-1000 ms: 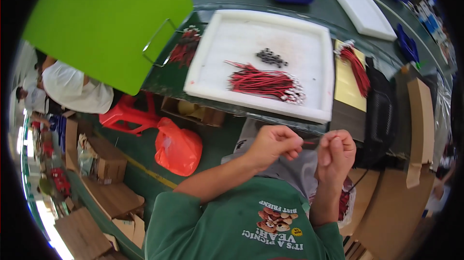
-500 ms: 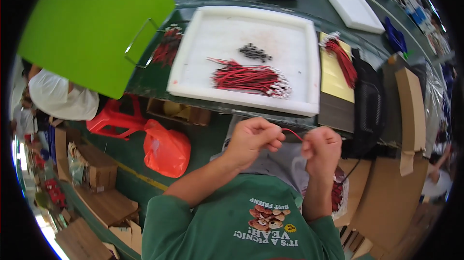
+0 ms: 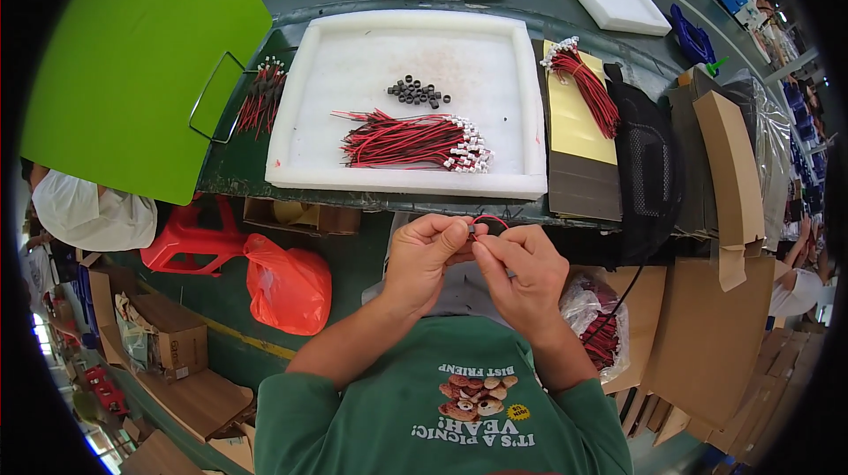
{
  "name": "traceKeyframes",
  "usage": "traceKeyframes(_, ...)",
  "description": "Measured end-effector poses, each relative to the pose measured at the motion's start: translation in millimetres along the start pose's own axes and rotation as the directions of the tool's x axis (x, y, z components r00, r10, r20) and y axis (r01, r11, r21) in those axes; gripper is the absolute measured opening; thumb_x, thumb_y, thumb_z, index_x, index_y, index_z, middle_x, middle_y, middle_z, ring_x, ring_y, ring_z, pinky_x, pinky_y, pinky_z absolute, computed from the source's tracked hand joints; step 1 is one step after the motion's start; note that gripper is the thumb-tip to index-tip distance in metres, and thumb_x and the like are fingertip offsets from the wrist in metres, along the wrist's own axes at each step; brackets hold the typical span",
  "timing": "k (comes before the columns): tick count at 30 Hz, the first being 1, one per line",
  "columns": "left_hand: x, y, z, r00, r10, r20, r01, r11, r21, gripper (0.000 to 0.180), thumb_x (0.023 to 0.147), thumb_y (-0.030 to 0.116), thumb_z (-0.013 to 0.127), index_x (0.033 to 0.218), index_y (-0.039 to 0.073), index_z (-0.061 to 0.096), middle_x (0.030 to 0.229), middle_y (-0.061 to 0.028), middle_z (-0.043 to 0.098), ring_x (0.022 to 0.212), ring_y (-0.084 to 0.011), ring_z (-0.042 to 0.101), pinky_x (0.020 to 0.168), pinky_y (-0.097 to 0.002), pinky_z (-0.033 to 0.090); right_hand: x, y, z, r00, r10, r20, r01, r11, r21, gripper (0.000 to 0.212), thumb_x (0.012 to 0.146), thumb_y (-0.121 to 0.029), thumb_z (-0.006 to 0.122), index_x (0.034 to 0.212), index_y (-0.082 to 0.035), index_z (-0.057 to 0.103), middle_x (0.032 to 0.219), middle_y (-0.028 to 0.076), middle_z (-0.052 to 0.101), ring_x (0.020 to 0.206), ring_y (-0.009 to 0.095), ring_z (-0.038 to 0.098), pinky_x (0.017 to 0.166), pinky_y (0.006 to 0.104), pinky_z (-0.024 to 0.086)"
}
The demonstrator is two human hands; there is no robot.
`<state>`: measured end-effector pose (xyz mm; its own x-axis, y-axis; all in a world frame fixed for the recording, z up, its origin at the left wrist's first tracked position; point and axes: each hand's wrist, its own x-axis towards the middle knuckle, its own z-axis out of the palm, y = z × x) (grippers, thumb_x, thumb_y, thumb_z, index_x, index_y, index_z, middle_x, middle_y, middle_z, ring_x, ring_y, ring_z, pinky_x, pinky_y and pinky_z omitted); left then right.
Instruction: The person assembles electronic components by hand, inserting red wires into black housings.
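My left hand and my right hand meet in front of the table edge, both closed in a pinch. A thin red wire arcs up between their fingertips. Something small and dark shows at my left fingertips, too small to make out for certain. Beyond them, a white foam tray holds a bundle of red and black wires with white connectors on the right end. Several small black ring-shaped pieces lie behind the bundle in the tray.
Left of the tray are more wires and a green panel with a metal handle. Another wire bunch rests on yellow card at right, beside a black mesh bag. An orange bag and cardboard boxes stand below.
My hands have come together, the right moving in to the left, and the red wire between them now bends into a loop. The whole view has shifted slightly.
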<state>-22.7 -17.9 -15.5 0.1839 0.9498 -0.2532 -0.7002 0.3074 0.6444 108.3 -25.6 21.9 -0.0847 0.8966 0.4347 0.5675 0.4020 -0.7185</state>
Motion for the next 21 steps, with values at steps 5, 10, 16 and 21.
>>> traceKeyframes(5,0.0,-4.2,1.8,0.999,0.040,-0.023,-0.040,0.999,-0.001,0.016,0.082,0.012,0.057,0.089,-0.002,0.058,0.088,-0.0137,0.062,0.079,-0.0184,0.061,0.072,-0.0312,0.052,-2.0,1.9,3.5,0.996,-0.042,-0.073,0.037,0.997,-0.065,0.012,0.065,-0.001,0.067,0.076,-0.004,0.064,0.065,0.005,0.054,0.052,0.013,0.051,0.045,0.0226,0.040)
traceKeyframes(10,0.5,-6.8,4.9,0.993,0.091,-0.075,-0.088,0.995,0.042,0.015,0.082,0.011,0.057,0.089,-0.002,0.058,0.087,-0.0133,0.062,0.080,-0.0182,0.061,0.072,-0.0293,0.052,-0.6,3.1,6.7,0.987,-0.127,-0.099,0.113,0.984,-0.135,0.013,0.064,-0.002,0.068,0.076,-0.004,0.063,0.066,0.004,0.053,0.050,0.014,0.051,0.043,0.0239,0.039)
traceKeyframes(16,0.2,-6.8,6.1,0.991,0.066,-0.114,-0.065,0.998,0.010,0.014,0.082,0.010,0.057,0.088,-0.002,0.059,0.086,-0.0124,0.062,0.080,-0.0171,0.061,0.072,-0.0279,0.052,0.1,5.6,7.6,0.972,-0.218,-0.085,0.200,0.962,-0.185,0.014,0.064,-0.002,0.068,0.076,-0.004,0.063,0.067,0.004,0.053,0.050,0.016,0.051,0.043,0.0255,0.039)
traceKeyframes(21,-0.3,-8.3,6.8,0.989,0.084,-0.124,-0.079,0.996,0.038,0.014,0.082,0.010,0.056,0.089,-0.002,0.059,0.087,-0.0126,0.062,0.079,-0.0168,0.061,0.071,-0.0280,0.052,0.5,6.9,10.0,0.967,-0.236,-0.093,0.214,0.956,-0.203,0.013,0.064,-0.003,0.069,0.076,-0.004,0.063,0.067,0.003,0.052,0.050,0.016,0.051,0.043,0.0258,0.039)
